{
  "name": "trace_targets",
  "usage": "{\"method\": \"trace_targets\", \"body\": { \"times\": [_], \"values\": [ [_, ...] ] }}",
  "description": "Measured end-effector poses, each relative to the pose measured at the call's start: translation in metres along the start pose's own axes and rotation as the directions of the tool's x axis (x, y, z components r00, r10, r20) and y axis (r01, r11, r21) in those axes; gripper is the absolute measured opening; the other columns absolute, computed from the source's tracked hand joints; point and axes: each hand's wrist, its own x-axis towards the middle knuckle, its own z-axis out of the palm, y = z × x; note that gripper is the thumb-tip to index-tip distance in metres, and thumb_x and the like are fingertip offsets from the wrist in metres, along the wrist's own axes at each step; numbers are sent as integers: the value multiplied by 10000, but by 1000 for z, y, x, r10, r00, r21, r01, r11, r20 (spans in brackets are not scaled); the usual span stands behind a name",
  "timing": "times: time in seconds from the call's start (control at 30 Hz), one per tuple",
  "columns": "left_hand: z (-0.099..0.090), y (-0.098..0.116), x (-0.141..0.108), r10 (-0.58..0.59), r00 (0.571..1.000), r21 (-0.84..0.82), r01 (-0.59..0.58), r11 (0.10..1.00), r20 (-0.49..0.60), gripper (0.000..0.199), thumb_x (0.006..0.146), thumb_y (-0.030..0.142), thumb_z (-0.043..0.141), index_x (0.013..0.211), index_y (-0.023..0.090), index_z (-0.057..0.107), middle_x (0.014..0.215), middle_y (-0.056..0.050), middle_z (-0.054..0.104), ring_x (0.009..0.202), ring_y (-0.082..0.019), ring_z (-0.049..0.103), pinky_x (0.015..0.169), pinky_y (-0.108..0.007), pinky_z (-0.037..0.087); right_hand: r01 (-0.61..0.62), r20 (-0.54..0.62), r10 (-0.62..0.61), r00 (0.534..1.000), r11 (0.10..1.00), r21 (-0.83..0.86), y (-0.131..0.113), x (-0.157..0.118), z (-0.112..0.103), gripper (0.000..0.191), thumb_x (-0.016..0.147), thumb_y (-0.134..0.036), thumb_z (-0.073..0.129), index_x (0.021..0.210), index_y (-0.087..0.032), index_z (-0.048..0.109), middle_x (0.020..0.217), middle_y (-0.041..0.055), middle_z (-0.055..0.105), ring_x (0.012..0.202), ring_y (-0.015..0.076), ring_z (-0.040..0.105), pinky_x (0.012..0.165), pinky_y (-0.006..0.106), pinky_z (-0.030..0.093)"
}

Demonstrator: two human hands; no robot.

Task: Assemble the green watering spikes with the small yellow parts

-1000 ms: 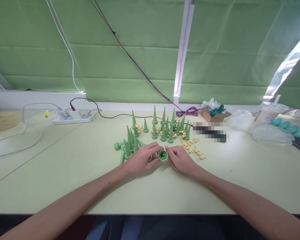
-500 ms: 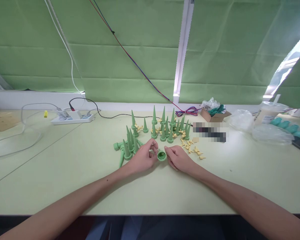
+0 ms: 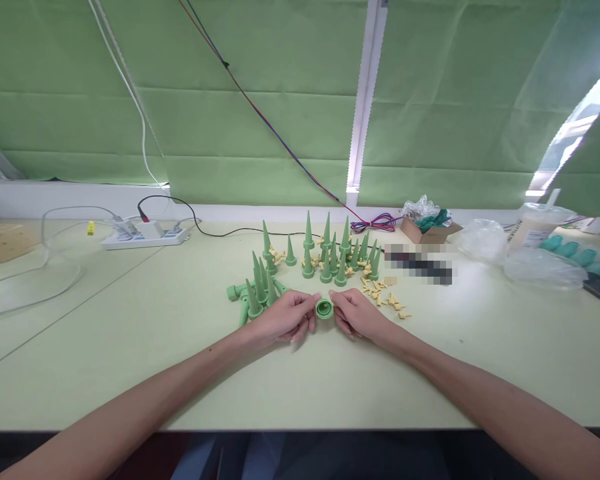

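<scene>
Counter [image 3: 400, 393], pale; green hollow piece [image 3: 324, 309] held between the two hands, midway along and inward from the near edge, open round end toward the viewer. Left hand [image 3: 287, 317]: fingers clamped on its left side, thumb uppermost. Right hand [image 3: 363, 313]: fingers clamped on its right side, lower ones curled under. Green cones [image 3: 307, 265] upright beyond, toward the far edge; yellow pieces [image 3: 394, 302] scattered beyond the right hand. White power strip [image 3: 141, 244] near far left corner
</scene>
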Motion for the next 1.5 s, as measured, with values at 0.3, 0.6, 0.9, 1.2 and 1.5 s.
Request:
{"method": "trace_targets", "body": {
  "times": [0.3, 0.6, 0.9, 1.2, 1.5],
  "values": [
    [-1, -2, 0, 8, 998, -36, -6, 999, 55, 567, 866, 655, 496, 647, 137, 574, 343, 36, 448, 261, -40, 232, 318, -201, 99, -16, 28, 16, 999, 1000, 11, 0, 0, -1, 561, 1003, -408, 315, 497, -199, 433, 341, -47, 427, 286, 68, 373, 406, 216, 323],
    [-1, -6, 0, 94, 995, -3, -94, 996, 30, 479, 923, 577, 467, 700, 160, 539, 338, 82, 359, 279, -44, 206, 342, -202, 148, 17, 22, -17, 1000, 1000, -5, 1, -1, -1, 567, 1011, -428, 310, 517, -193, 460, 348, -45, 438, 308, 71, 374, 430, 212, 338],
    [4, -3, -3, 344, 930, 335, -285, 898, -132, 429, 912, 516, 499, 658, 171, 473, 510, 60, 359, 445, -72, 285, 442, -215, 217, 34, 5, -34, 999, 999, -26, 0, -3, 0, 597, 998, -470, 326, 469, -205, 403, 339, -40, 419, 319, 77, 369, 447, 221, 338],
    [3, -6, -2, 527, 837, 540, -379, 752, -146, 358, 915, 440, 530, 689, 165, 493, 626, 40, 416, 558, -92, 327, 522, -222, 276, 52, 17, -53, 998, 999, 15, 0, -4, 0, 567, 999, -465, 322, 493, -213, 367, 342, -50, 418, 309, 75, 362, 434, 223, 327],
    [0, -10, -5, 683, 730, 685, -489, 540, -18, 314, 961, 400, 484, 775, 163, 573, 782, -27, 515, 635, -122, 439, 617, -248, 365, 52, 17, -52, 999, 999, -9, -1, -3, 0, 591, 1005, -443, 317, 468, -204, 379, 334, -46, 408, 308, 70, 367, 440, 219, 335]
  ]
}}
